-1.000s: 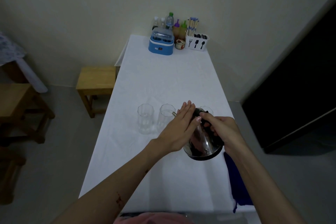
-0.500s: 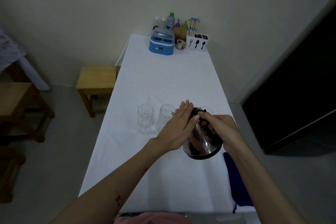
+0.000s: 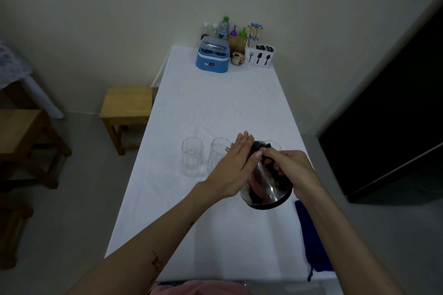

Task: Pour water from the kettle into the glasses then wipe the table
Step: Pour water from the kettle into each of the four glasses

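Right hand (image 3: 291, 167) curls fingers around black handle of shiny steel kettle (image 3: 265, 187), tilted toward middle clear ribbed glass (image 3: 218, 154). Left hand (image 3: 236, 166), fingers straight and together, braces kettle side, likely steadying pour. Dark blue cloth (image 3: 311, 237) waits at table (image 3: 215, 108) edge.

My forearms are bare, no sleeves, watch or rings. My left hand (image 3: 236, 170) shows short, pale, glossy nails; my right hand (image 3: 291, 167) too. A small reddish scrape marks my left forearm. Pink clothing shows below
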A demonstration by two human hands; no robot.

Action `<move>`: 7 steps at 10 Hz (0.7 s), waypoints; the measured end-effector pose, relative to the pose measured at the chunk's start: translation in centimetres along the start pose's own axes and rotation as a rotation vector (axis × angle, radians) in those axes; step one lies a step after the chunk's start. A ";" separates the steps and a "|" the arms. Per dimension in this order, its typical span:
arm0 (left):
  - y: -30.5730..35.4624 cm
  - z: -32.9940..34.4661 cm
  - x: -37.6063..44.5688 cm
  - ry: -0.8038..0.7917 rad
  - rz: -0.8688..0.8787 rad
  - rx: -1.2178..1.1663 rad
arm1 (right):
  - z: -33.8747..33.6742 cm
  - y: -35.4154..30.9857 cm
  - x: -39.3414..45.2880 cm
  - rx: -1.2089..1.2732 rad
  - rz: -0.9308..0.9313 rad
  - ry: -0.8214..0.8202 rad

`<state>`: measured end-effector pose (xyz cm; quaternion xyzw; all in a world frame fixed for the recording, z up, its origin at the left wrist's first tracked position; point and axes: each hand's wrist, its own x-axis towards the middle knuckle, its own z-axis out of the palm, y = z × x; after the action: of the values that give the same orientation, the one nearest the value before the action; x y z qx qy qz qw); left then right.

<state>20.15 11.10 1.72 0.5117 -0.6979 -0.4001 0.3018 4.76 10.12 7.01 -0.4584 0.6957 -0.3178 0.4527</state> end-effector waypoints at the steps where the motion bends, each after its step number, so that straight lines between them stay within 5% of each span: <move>1: 0.0 -0.1 0.0 0.000 -0.001 -0.002 | 0.0 0.0 0.1 0.001 0.000 0.004; 7: -0.3 -0.2 0.1 0.008 0.007 -0.004 | 0.3 0.0 0.6 0.008 0.007 0.028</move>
<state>20.41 10.91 1.55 0.5103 -0.6974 -0.3985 0.3072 4.96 9.54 6.69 -0.4494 0.7025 -0.3253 0.4457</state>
